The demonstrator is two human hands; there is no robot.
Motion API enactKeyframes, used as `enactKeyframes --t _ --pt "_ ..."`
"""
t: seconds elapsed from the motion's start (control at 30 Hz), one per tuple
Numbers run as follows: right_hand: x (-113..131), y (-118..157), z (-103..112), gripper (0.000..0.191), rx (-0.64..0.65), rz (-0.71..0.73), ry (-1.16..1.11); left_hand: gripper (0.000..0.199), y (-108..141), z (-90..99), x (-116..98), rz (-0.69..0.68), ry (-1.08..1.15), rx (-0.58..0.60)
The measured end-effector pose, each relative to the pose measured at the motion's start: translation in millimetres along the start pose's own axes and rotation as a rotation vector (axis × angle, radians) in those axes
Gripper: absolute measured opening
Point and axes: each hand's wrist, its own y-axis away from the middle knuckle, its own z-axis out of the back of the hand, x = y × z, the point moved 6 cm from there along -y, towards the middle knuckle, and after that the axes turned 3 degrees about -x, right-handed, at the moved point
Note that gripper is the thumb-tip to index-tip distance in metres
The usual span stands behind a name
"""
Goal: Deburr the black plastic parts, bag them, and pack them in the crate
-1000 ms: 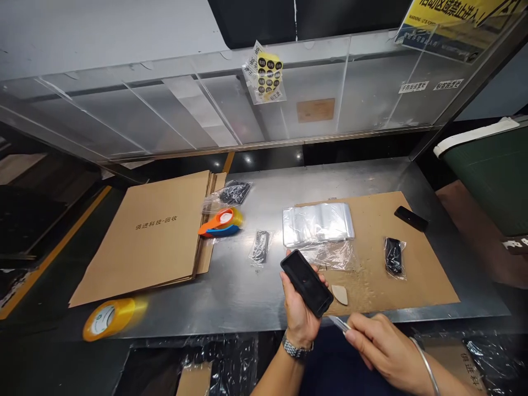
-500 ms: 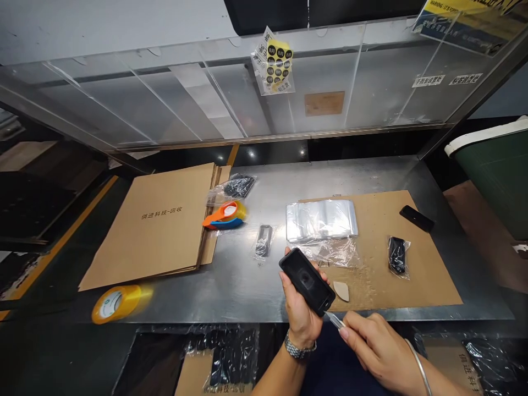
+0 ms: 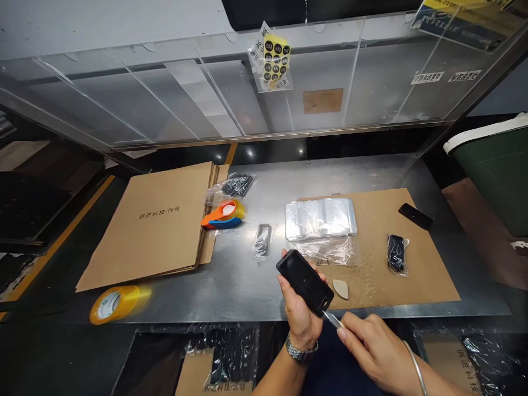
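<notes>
A black phone-sized case (image 3: 304,279) lies tilted in my left hand (image 3: 301,316), whose fingers wrap round its edges. My right hand (image 3: 373,344) is closed on a slim metal blade tool (image 3: 333,320), its tip at the lower right end of the case. Just beyond the case, a stack of clear plastic bags (image 3: 320,219) rests on a flat cardboard sheet (image 3: 421,264). A small beige scraper-like piece (image 3: 340,289) lies right of my left hand.
On the metal table (image 3: 231,291) are stacked cardboard (image 3: 152,220), an orange and blue tape cutter (image 3: 225,214), a yellow tape roll (image 3: 111,304), bagged black items (image 3: 238,185), a bagged frame (image 3: 262,240), a bagged black device (image 3: 396,253) and a black bar (image 3: 415,216).
The case in my left hand has tipped slightly, so its face catches the light differently. My right hand and the blade stay at its lower end. The whole view has shifted a little.
</notes>
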Motion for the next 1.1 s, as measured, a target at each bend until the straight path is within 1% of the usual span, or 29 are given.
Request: enactKeyframes --t 0.33,0.5,0.57,0.6,0.63,0.73,0.8,0.83,0.93,1.1 --pt "3 -3 -3 0.031 -0.002 0.013 -0.094 0.051 -2 2.4 0 -0.051 -0.039 -0.043" --pt "3 -6 -5 0.033 0.057 0.006 -0.279 0.051 -2 3.6 -1 -0.065 -0.029 -0.072" --pt "3 -4 -4 0.033 0.047 0.013 -0.306 0.051 -2 4.1 -3 -0.079 -0.012 -0.096" --pt "3 -3 -1 0.031 0.011 0.035 -0.281 0.05 -3 4.6 -4 -0.084 0.004 -0.113" --pt "5 -2 3 0.029 -0.052 0.074 -0.233 0.05 -3 5.4 -6 -0.09 0.024 -0.132" --pt "18 4 17 0.022 -0.323 0.283 0.018 0.047 -4 7.2 -10 -0.115 0.078 -0.174" --pt "27 8 20 0.026 -0.462 0.412 0.212 0.047 -4 7.3 -13 -0.154 0.097 -0.177" --pt "31 9 19 0.028 -0.501 0.453 0.3 0.047 -3 7.2 -15 -0.177 0.102 -0.177" --pt "37 10 12 0.032 -0.54 0.508 0.465 0.047 -2 7.7 -18 -0.23 0.108 -0.176" --pt "41 11 6 0.036 -0.557 0.528 0.553 0.048 1 9.1 -22 -0.316 0.093 -0.165"
